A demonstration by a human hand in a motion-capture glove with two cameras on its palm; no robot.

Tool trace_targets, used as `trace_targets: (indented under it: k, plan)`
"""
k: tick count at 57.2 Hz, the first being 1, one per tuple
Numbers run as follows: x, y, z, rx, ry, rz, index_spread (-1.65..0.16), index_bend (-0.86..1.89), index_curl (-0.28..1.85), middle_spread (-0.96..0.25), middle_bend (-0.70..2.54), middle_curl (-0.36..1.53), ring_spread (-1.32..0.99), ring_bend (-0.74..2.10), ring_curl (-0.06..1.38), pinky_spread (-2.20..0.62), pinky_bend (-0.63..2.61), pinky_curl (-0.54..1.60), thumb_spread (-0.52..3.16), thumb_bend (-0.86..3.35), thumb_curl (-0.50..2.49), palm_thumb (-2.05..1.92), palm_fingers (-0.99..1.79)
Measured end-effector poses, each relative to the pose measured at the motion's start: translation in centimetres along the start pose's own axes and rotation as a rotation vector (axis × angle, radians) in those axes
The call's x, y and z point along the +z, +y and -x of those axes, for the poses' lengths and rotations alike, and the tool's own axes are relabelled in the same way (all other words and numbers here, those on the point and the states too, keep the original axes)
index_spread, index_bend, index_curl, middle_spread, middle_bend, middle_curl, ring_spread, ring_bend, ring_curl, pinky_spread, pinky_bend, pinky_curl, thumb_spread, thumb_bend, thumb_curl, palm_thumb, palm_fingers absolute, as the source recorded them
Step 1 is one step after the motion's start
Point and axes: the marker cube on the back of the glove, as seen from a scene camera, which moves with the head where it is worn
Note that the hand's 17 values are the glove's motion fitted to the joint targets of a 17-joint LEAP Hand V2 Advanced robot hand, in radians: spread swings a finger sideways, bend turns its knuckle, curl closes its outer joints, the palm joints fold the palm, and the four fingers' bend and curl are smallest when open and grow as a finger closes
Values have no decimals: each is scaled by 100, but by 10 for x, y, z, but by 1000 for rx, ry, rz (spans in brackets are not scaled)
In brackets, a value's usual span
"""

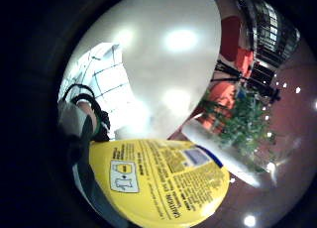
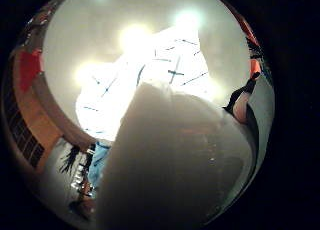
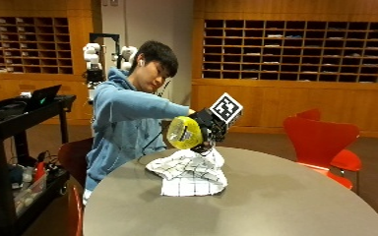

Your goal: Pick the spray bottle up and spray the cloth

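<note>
Gloved right hand (image 3: pixel 210 127) grasps the yellow plastic spray bottle (image 3: pixel 184 133) above the white checked cloth (image 3: pixel 189 173); tilted nozzle risks misting the grey round table (image 3: pixel 294 206).

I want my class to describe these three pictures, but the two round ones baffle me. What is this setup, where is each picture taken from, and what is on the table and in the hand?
There is no robot. A person works with a black-gloved right hand that carries small palm cameras. The ordinary picture comes from a camera across the round table. The two round ones look out from the palm, one beside the little finger, one beside the thumb. The hand grips a yellow spray bottle, tilted above a white checked cloth that lies bunched on the table. The bottle's yellow label looms close in the little finger view.
</note>
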Motion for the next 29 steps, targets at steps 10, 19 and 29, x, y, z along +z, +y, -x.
trace_targets:
  k: [10,19,29]
  plan:
    - [4,-6,14,30,76,5,-22,42,52,-17,57,49,-20,61,46,-25,34,38,16,-4,76,92,139]
    - [-13,5,13,2,-37,-83,-22,42,52,-17,57,49,-20,61,46,-26,35,38,15,-4,76,91,139]
    - [-50,22,-11,-83,-317,-306,-23,42,53,-17,58,49,-20,61,45,-26,35,38,15,-4,77,91,139]
